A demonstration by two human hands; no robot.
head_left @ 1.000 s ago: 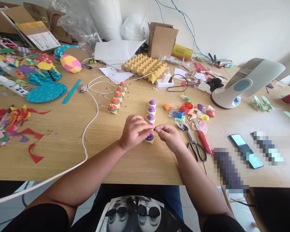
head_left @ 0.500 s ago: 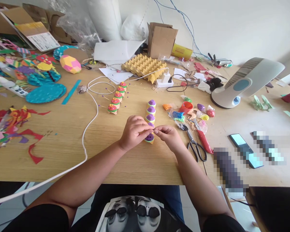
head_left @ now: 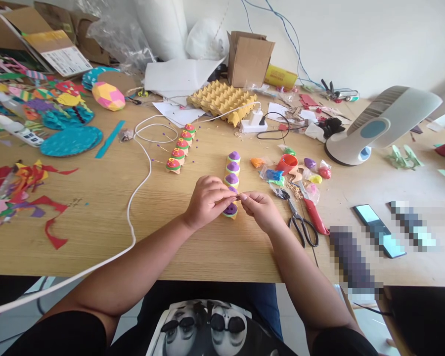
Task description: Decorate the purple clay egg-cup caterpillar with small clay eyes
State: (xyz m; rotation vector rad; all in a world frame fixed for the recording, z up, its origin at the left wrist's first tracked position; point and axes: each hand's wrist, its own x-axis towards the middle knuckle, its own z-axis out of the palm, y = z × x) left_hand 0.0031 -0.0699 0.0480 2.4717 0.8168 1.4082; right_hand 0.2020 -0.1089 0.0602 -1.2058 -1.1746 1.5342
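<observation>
A craft caterpillar (head_left: pixel 232 170) of yellow egg-carton cups topped with purple clay lies on the wooden table (head_left: pixel 215 247). My left hand (head_left: pixel 206 200) curls over its near end, fingers closed round the nearest segments. My right hand (head_left: pixel 258 208) is pinched on something tiny that I cannot make out, right beside my left fingertips above the nearest purple segment (head_left: pixel 230 210). A second caterpillar (head_left: pixel 181 148) with red and green tops and pins lies further left.
Scissors (head_left: pixel 300 225) and a red-handled knife (head_left: pixel 313 215) lie right of my right hand, with clay lumps in bags (head_left: pixel 274 175) behind. A white cable (head_left: pixel 137 173) runs left. A fan (head_left: pixel 378 123), phone (head_left: pixel 378 231), egg tray (head_left: pixel 222 101) and paper scraps (head_left: pixel 25 193) surround.
Both hands stay at the caterpillar's near end with only tiny finger shifts. The camera has tilted slightly.
</observation>
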